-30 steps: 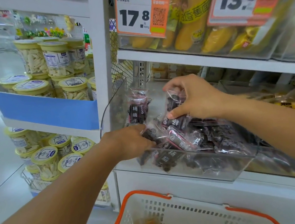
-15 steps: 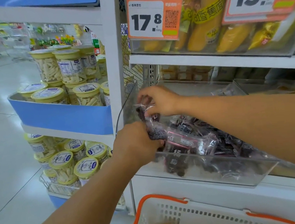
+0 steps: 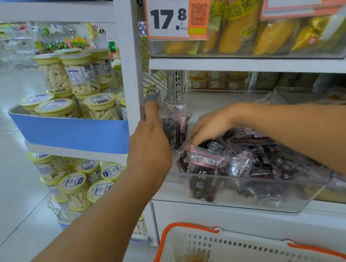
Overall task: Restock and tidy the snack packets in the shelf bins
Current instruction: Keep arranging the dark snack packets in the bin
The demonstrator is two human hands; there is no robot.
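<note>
A clear plastic shelf bin [image 3: 237, 201] holds several dark snack packets [image 3: 256, 159] with pink and white print. My left hand [image 3: 150, 146] is at the bin's left end and holds one upright packet [image 3: 175, 124] against the side wall, thumb raised along its edge. My right hand [image 3: 208, 126] reaches in from the right, its fingers curled down onto the packets just beside the upright one; the fingertips are hidden among the wrappers.
A white basket with orange rim [image 3: 215, 254] sits below the shelf with a few brown snacks inside. Yellow packets fill the bin [image 3: 243, 35] above, behind price tags. To the left, a blue tray [image 3: 69, 128] carries jars with yellow lids.
My left hand has risen from the bin's front edge to the upright packet at the left wall. My right hand has moved down and right, off that packet onto the pile.
</note>
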